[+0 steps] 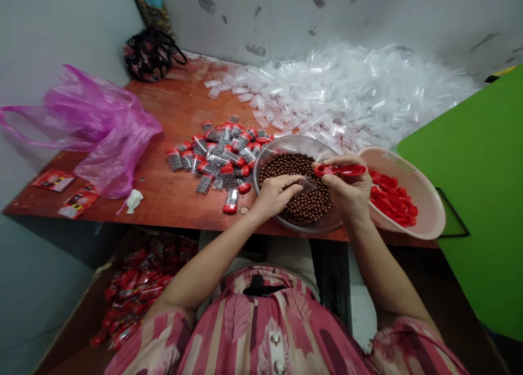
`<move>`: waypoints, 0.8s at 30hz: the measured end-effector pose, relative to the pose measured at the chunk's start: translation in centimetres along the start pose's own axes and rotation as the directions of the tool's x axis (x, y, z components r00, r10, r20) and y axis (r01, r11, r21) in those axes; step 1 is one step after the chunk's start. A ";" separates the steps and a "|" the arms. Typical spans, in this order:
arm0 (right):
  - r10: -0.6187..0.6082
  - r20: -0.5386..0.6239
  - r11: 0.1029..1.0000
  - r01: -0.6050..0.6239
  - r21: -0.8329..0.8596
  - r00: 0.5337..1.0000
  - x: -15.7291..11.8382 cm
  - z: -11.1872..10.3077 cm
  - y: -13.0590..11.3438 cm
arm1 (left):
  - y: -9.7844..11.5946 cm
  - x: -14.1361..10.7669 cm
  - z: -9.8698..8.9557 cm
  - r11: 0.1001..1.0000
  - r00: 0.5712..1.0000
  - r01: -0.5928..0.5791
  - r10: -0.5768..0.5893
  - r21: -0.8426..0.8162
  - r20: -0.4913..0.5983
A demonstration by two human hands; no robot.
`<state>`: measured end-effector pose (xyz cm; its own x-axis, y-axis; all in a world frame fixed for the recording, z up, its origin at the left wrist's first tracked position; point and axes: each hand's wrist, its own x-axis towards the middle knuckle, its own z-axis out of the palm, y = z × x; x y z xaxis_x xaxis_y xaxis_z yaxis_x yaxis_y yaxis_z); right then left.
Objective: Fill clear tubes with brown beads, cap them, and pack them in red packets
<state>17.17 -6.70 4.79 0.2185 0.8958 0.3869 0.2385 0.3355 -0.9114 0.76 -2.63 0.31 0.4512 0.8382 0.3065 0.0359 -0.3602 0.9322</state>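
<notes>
Pinching a red plastic cap [340,170], the right hand [347,194] has its grip closed above a bowl [281,145] of brown balls [296,170]; the left hand [274,196] grips a clear tube [307,183], half hidden by its fingers.

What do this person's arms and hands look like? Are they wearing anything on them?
The left hand and right hand wear no gloves, and no ring or watch shows. The arms are bare below the left sleeve and right sleeve, which are pink with cream stripes and flower shapes.
</notes>
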 end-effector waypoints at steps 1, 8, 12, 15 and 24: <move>-0.005 0.020 1.000 0.005 0.017 1.000 -0.2 0.2 0.4 | -0.1 0.0 -0.1 1.000 1.000 0.001 -0.001 -0.014 -0.004; -0.088 0.160 0.967 0.123 -0.225 0.983 -1.6 -1.6 0.7 | -0.5 0.2 -0.2 0.998 0.999 0.033 -0.033 -0.063 -0.003; -0.103 0.206 0.903 0.178 -0.390 0.973 -1.1 -2.3 -0.7 | -0.4 0.2 -0.2 0.997 0.999 0.013 -0.010 -0.081 0.045; -0.029 0.271 0.846 0.168 -0.507 0.962 -0.4 -2.4 -1.3 | -0.4 0.2 -0.2 0.996 0.998 0.032 -0.029 -0.081 0.047; 0.000 0.154 0.920 0.061 -0.388 0.988 -0.1 -2.2 -0.3 | -0.7 0.7 -0.3 0.954 0.993 0.122 -0.116 -0.273 0.039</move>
<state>19.15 -7.51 5.39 0.0700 0.9299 0.3610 0.6000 0.2499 -0.7600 0.79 -1.67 -0.03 0.4781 0.8577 0.1889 -0.1539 -0.1300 0.9795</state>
